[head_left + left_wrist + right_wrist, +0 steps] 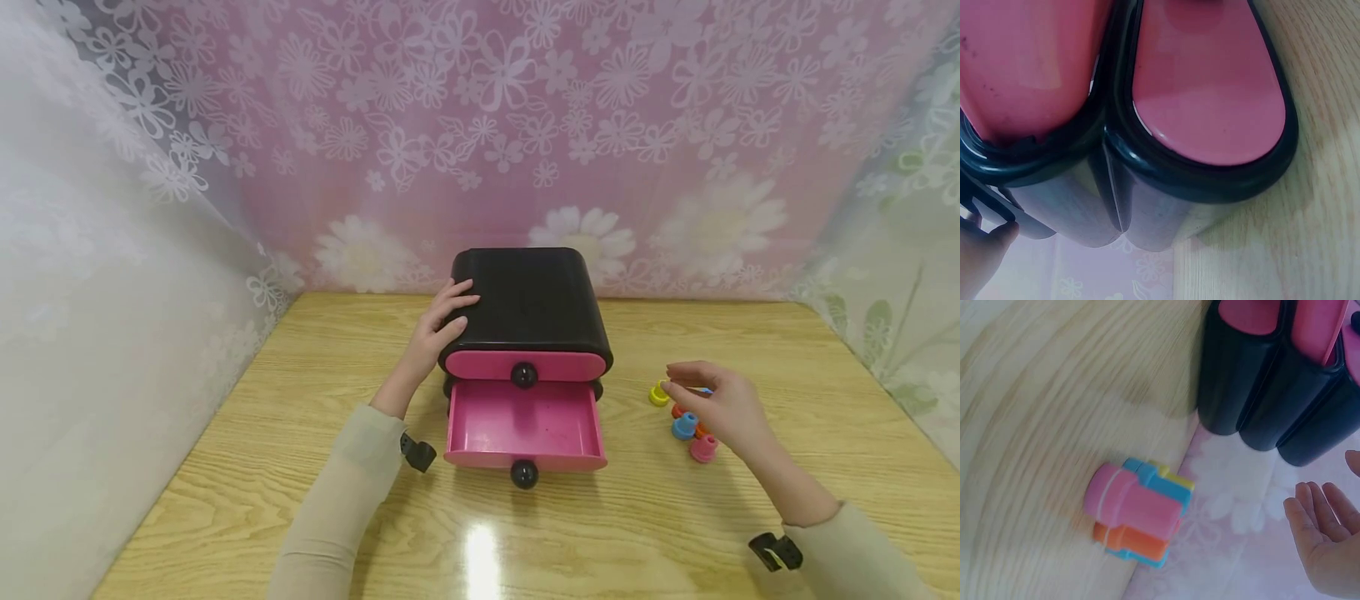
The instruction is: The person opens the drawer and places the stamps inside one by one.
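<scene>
Beige sleeves (330,508) up front; your left hand (439,323)'s loose on the boxy black-and-pink plastic cabinet (532,300), right hand (726,410) relaxed, empty by stubby multicoloured plastic pegs (683,428) right of it. Probably light, stiff; pinch tops.

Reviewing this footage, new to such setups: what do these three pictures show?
No robot: this is bare-handed work by a person. The wide picture looks forward and down from the head; the others come from the left and right wrists. On the table stands a black cabinet with pink drawers, the middle one pulled out; to its right are small coloured pieces. The left hand rests on the cabinet. The right hand is near the pieces, with nothing visible in its grip.
</scene>
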The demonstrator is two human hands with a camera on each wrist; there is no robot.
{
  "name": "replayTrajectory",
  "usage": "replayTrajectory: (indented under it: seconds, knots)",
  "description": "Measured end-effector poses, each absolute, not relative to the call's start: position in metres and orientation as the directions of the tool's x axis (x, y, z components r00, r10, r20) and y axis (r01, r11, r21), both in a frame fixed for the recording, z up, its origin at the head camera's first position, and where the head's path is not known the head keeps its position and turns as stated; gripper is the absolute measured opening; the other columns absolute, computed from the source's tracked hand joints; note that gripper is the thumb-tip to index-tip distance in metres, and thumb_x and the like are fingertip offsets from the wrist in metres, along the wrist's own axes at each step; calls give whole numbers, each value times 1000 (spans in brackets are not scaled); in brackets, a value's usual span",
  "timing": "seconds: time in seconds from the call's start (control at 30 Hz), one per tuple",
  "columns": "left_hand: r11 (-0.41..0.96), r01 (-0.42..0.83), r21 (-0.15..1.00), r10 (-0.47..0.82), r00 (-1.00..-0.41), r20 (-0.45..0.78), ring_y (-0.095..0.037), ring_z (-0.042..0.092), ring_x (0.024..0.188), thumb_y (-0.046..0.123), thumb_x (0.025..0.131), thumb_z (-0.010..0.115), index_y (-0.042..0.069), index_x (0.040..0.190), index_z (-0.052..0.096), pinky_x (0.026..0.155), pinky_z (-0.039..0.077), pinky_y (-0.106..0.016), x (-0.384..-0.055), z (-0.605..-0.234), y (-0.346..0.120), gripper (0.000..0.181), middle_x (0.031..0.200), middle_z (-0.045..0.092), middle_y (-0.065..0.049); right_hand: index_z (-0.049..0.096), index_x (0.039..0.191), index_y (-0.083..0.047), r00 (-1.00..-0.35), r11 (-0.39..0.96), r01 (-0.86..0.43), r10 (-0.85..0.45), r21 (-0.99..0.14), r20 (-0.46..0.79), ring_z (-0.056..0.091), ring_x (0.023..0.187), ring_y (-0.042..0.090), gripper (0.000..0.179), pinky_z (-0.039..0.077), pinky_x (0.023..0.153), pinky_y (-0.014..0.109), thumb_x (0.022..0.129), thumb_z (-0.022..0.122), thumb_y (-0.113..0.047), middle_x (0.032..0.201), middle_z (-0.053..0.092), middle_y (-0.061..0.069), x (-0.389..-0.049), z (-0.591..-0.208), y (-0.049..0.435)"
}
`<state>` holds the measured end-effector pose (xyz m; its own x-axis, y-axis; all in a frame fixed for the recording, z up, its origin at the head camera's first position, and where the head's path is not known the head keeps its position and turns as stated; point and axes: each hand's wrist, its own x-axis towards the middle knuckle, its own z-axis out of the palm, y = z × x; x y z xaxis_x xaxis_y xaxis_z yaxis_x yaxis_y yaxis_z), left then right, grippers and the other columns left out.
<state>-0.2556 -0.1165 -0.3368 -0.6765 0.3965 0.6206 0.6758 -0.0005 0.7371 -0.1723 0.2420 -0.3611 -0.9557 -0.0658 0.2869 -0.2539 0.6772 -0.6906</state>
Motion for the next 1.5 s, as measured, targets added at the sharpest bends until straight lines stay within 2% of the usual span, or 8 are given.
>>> replayTrajectory:
  seconds: [0.2,0.57,0.7,0.83,0.97,1.1,1.23,1.5]
  knots:
    - [12,665,747,393,-690,608,-41,2,130,-8,84,39,-19,116,43,103,5,-51,-255,-337,-117,35,135,25,-31,58,110,5,-961,715,-224,-49,-662,272,56,91,38,38,45,59,13,86,57,-25,102,60,23,-177,-363,255]
    - [-3,672,740,396,-679,618,-36,2,131,-4,86,41,-16,118,45,103,5,-50,-266,-346,-119,34,136,26,-27,57,109,7,-966,767,-167,0,-620,259,54,92,41,41,41,57,12,87,56,-26,103,58,27,-186,-371,282]
    - [-11,673,740,396,-676,621,-29,3,133,17,92,45,-11,120,46,104,6,-48,-278,-358,-122,40,138,28,-21,56,110,8,-971,769,-146,10,-622,241,54,92,41,42,42,57,13,87,55,-28,104,57,28,-190,-374,289]
    - [4,669,744,389,-686,615,-26,4,133,47,87,47,-8,121,48,104,7,-46,-282,-362,-122,65,139,29,-16,56,110,8,-973,779,-141,4,-611,230,55,90,40,43,42,57,14,87,55,-28,104,57,28,-194,-376,293]
    - [21,662,749,385,-697,605,-26,5,133,53,84,46,-7,121,49,104,8,-47,-282,-363,-122,70,139,30,-14,56,109,9,-975,794,-141,-9,-592,221,55,88,40,44,44,57,18,87,55,-29,102,58,28,-199,-380,298]
    - [17,664,747,391,-692,607,-27,5,133,44,88,47,-7,121,48,104,8,-46,-282,-363,-122,61,139,30,-14,56,107,10,-980,811,-137,-29,-568,195,56,86,40,45,49,61,34,86,56,-30,98,59,28,-204,-385,304]
    - [1,668,744,400,-682,612,-31,4,133,15,91,45,-11,120,46,104,7,-45,-275,-356,-122,39,138,28,-20,54,108,12,-988,833,-124,-56,-539,142,55,87,41,48,47,68,47,85,57,-31,99,58,29,-210,-390,309]
    - [-2,658,753,403,-689,603,-39,1,130,-5,86,40,-18,117,43,103,6,-49,-256,-337,-118,34,136,24,-30,52,110,14,-993,855,-109,-112,-507,25,54,91,43,52,47,69,46,83,59,-30,103,54,32,-219,-394,316]
